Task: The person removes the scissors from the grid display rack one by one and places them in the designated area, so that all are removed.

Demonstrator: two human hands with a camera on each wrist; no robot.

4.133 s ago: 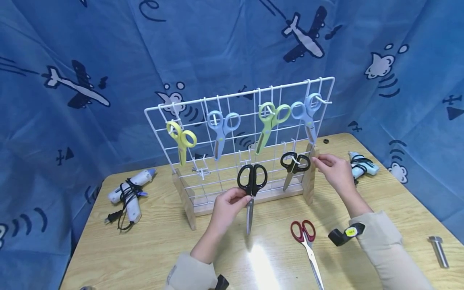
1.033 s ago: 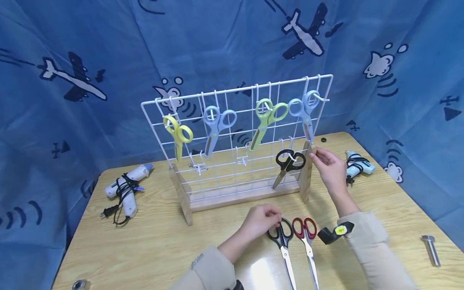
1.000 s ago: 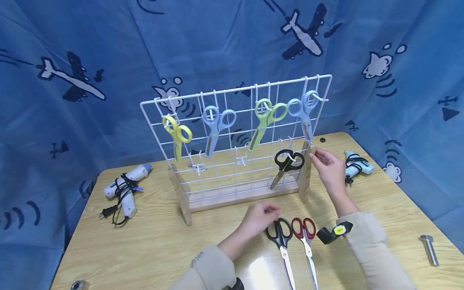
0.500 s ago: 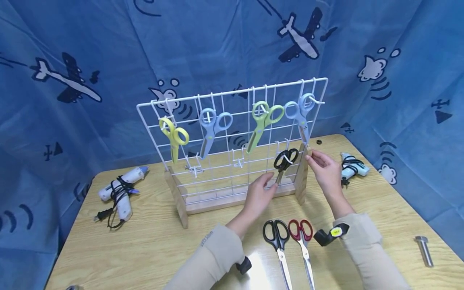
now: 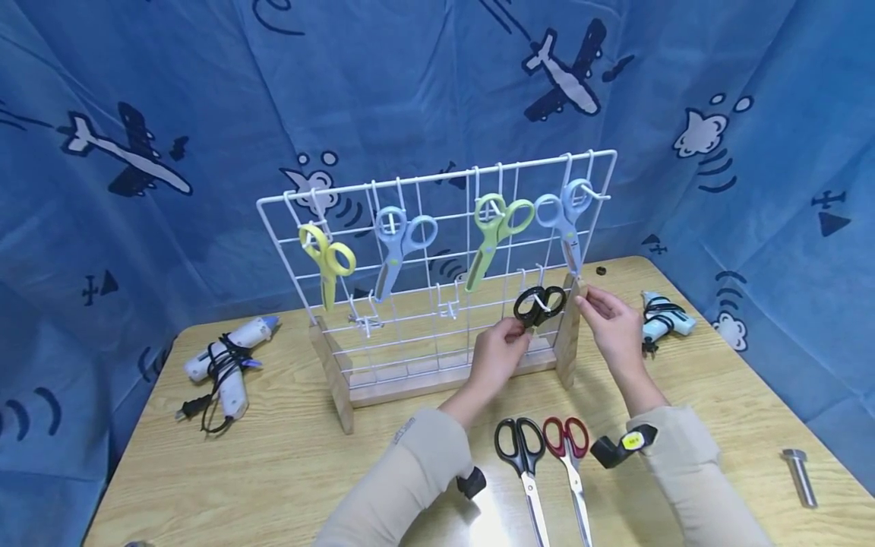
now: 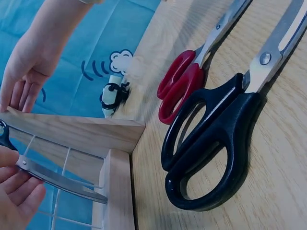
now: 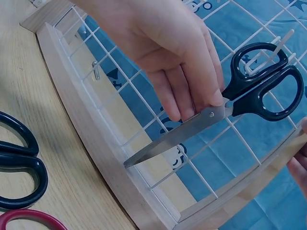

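Observation:
My left hand (image 5: 497,355) pinches black-handled scissors (image 7: 172,137) at the pivot between thumb and fingers. A hook on the white wire rack (image 5: 444,175) still passes through one handle loop of these scissors, and their blade points down toward the wooden base (image 7: 86,129). My right hand (image 5: 611,327) grips the top of the rack's right wooden end post (image 5: 567,342). In front of the rack, another pair of black-handled scissors (image 5: 526,465) lies beside red-handled scissors (image 5: 566,450), handles toward the rack.
Yellow scissors (image 5: 328,266), blue scissors (image 5: 391,258), green scissors (image 5: 487,251) and more blue scissors (image 5: 569,228) hang along the top. A white glue gun (image 5: 232,372) lies left; a teal glue gun (image 5: 666,319) and a bolt (image 5: 800,477) lie right.
My left hand set the larger black-handled scissors beside the red pair, let go, and moved up to the hanging black-handled scissors, now pinching them. My right hand stays on the post.

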